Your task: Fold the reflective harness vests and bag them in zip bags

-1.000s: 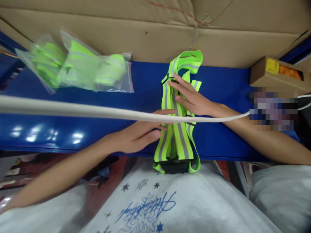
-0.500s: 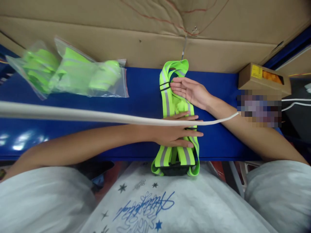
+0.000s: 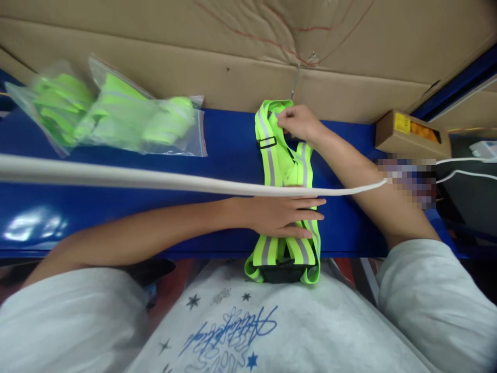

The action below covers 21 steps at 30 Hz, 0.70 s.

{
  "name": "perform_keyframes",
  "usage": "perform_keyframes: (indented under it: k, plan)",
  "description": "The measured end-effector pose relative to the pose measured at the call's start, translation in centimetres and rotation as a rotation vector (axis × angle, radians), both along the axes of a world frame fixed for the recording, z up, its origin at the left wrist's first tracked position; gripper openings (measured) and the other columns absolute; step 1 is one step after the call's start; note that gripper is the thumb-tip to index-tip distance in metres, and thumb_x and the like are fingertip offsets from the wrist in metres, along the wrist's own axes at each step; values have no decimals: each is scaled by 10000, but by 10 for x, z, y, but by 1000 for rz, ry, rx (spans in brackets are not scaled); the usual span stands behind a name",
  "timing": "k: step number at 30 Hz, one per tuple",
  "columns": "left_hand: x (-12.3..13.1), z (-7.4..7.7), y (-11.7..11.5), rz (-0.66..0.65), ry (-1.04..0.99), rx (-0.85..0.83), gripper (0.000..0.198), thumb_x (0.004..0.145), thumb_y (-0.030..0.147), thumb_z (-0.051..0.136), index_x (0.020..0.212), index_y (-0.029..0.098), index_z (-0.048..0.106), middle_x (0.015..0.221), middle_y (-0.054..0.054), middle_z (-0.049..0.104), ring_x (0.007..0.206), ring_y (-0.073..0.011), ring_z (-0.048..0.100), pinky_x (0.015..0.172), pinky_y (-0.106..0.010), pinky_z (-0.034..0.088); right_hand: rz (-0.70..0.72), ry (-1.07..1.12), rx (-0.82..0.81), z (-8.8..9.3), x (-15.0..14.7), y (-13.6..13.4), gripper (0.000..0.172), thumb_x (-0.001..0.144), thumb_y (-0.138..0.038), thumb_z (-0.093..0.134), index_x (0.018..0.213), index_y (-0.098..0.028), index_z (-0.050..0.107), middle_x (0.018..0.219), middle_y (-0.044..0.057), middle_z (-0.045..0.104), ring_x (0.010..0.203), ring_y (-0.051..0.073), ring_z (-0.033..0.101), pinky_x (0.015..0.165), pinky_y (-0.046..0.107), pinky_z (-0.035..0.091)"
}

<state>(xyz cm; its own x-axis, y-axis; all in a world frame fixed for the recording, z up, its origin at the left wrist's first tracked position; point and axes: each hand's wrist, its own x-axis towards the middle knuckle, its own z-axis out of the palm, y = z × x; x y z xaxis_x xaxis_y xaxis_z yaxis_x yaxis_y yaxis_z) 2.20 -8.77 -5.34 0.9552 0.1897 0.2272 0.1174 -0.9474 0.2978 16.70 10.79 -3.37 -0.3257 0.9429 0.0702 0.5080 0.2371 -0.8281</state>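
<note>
A neon-yellow reflective strap vest [image 3: 279,166] with grey stripes lies lengthwise across the blue table [image 3: 116,207], its near end hanging over the front edge. My left hand [image 3: 285,215] lies flat on the vest's lower part, fingers stretched out and pressing it down. At the vest's far end my right hand [image 3: 297,122] is closed, pinching the top loop of the strap. A black buckle [image 3: 267,142] sits on the left strap just below that hand.
Clear zip bags [image 3: 112,116] stuffed with folded neon vests lie at the back left. A cardboard wall [image 3: 217,62] runs behind the table. A small cardboard box [image 3: 411,134] sits at the right. A white cable [image 3: 116,176] crosses the view over my arms.
My right hand moved up from lying open on the straps to the vest's far end and closed on the top loop. My left hand moved from the vest's left side onto it.
</note>
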Motion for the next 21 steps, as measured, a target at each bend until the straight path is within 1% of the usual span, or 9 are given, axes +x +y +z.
perform_keyframes:
  k: [3, 6, 7, 9, 11, 13, 16, 19, 21]
  plan:
    - [2, 1, -1, 2, 34, -34, 587, 1132, 491, 480, 1556, 97, 579, 1726, -163, 420, 1664, -261, 327, 1402, -411, 239, -69, 193, -178, 12, 3, -1, 146, 985, -254, 560, 849, -251, 613, 777, 15, 702, 850, 194, 704, 846, 348, 632]
    - [3, -1, -1, 4, 18, -56, 583, 1128, 487, 498, 1553, 98, 583, 1729, -159, 416, 1668, -262, 316, 1404, -412, 249, -88, 217, -195, 13, 14, 0, 92, 958, -228, 545, 893, -259, 602, 805, 22, 696, 853, 195, 695, 835, 340, 627]
    - [3, -2, -1, 1, 3, -61, 581, 1126, 481, 506, 1548, 91, 586, 1724, -165, 421, 1664, -265, 324, 1402, -413, 256, -116, 206, -179, 11, 19, 1, 49, 937, -214, 578, 927, -259, 596, 811, 12, 684, 847, 193, 683, 838, 343, 621]
    - [3, -3, -1, -3, -20, -66, 579, 1124, 480, 513, 1541, 86, 591, 1717, -172, 433, 1659, -267, 337, 1400, -415, 261, -164, 164, -113, 4, 28, 1, 177, 891, -180, 664, 1029, -263, 589, 856, -8, 672, 867, 186, 664, 871, 351, 604]
    - [2, -4, 0, -4, -21, -67, 582, 1125, 494, 504, 1540, 97, 591, 1716, -167, 438, 1660, -266, 336, 1400, -422, 261, -142, 80, -22, -2, 33, 0, 312, 868, -156, 734, 1124, -269, 595, 934, -13, 686, 923, 176, 654, 927, 349, 575]
    - [2, -5, 0, -2, -14, -69, 584, 1127, 507, 490, 1543, 109, 589, 1716, -163, 440, 1659, -270, 338, 1396, -438, 271, -81, -8, 42, -4, 34, -1, 276, 906, -148, 719, 1143, -253, 625, 995, -5, 707, 937, 161, 647, 944, 334, 551]
    - [2, -5, 0, -3, -25, -65, 576, 1123, 504, 502, 1535, 113, 596, 1709, -172, 447, 1651, -280, 356, 1391, -459, 286, -111, -89, 73, 2, 28, 0, 109, 1036, -198, 564, 1078, -220, 662, 1006, 12, 732, 879, 148, 645, 898, 317, 550]
    - [1, -6, 0, -6, -42, -52, 574, 1119, 496, 517, 1525, 99, 603, 1700, -186, 456, 1642, -286, 375, 1388, -462, 295, -209, -167, 155, 16, 21, 1, 318, 1119, -373, 481, 913, -209, 660, 971, 46, 733, 953, 189, 654, 961, 359, 543]
    - [1, -6, 0, -9, -52, -45, 582, 1120, 493, 516, 1521, 81, 605, 1694, -199, 461, 1638, -293, 382, 1390, -456, 291, -232, -305, 297, 28, 16, 0, 400, 1107, -467, 521, 821, -222, 655, 968, 83, 722, 1089, 250, 639, 1056, 421, 515]
